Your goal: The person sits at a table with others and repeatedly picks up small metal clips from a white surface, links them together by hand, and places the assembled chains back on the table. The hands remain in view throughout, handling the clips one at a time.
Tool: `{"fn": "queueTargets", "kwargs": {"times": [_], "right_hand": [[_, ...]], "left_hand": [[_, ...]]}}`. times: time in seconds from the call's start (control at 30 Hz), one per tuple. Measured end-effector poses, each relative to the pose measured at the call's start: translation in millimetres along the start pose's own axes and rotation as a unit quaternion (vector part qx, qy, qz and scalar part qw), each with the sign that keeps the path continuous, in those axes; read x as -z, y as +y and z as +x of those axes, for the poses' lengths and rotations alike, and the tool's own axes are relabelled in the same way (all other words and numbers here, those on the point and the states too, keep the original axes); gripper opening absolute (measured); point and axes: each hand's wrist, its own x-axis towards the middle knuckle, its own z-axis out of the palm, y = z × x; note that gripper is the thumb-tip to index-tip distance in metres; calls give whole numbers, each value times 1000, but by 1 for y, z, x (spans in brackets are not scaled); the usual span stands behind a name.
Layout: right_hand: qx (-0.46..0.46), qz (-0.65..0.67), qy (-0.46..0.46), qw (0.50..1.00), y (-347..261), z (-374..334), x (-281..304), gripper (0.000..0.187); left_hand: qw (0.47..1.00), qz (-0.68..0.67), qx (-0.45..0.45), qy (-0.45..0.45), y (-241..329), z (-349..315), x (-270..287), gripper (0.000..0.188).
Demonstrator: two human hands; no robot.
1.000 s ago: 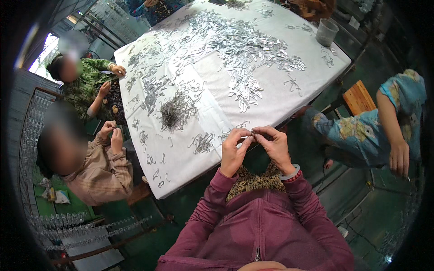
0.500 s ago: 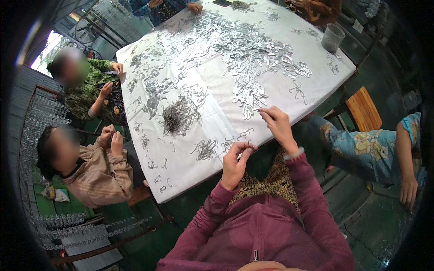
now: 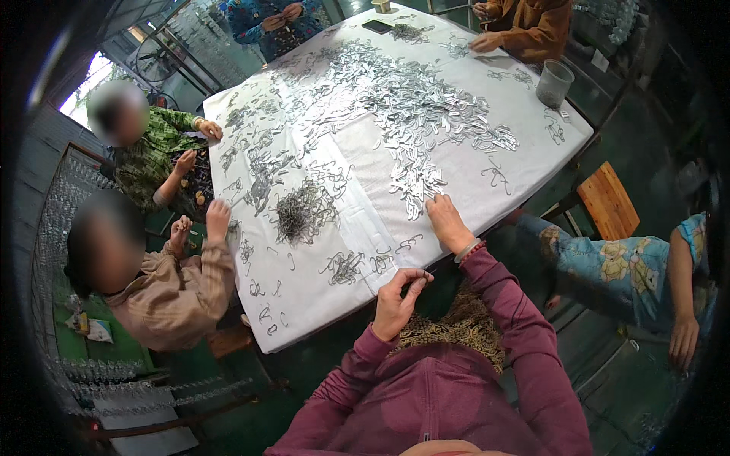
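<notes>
A heap of small flat silver pieces (image 3: 414, 182) spreads over the white-covered table (image 3: 456, 182). At the heap's near tip, my right hand (image 3: 449, 226) has its fingers closed down on a flat silver piece, its fingertips partly hidden. My left hand (image 3: 397, 302) is just off the table's near edge, thumb and fingers pinched together on a thin dark piece of wire that barely shows. A small cluster of bent wire hooks (image 3: 346, 267) lies on the cloth left of it. Farther left sits a denser tangle of wire hooks (image 3: 300, 213).
Two people (image 3: 171, 296) work with their hands along the left edge; others stand at the far side. A clear plastic cup (image 3: 555, 82) and a dark phone (image 3: 377, 26) rest on the table. To the right are a wooden stool (image 3: 608, 201) and a person in blue patterned clothes (image 3: 608, 258).
My right hand has moved down and left onto the heap's near tip, its fingers closing. My left hand stays pinched near the edge. At left, a person's hand has lifted toward the table.
</notes>
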Motion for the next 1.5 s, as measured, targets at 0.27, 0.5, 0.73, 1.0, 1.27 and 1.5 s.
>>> {"fn": "queueTargets", "kwargs": {"times": [0.27,0.5,0.73,1.0,1.27,1.5], "right_hand": [[-29,156,-4,987,5,-12,11,11],[-231,558,17,797,-72,-66,110,24],[-223,545,111,801,-105,-84,138,22],[-231,593,152,756,-111,-92,124,20],[-271,634,111,716,-117,-98,107,16],[-301,689,112,650,-110,-94,110,17]], "left_hand": [[997,68,-46,-13,5,3,4,11],[996,68,-61,-15,6,10,5,12],[989,98,-111,-21,6,13,-5,13],[988,119,-100,-4,9,2,-2,13],[976,183,-120,9,-10,-9,4,19],[972,200,-99,79,-19,-2,45,38]]}}
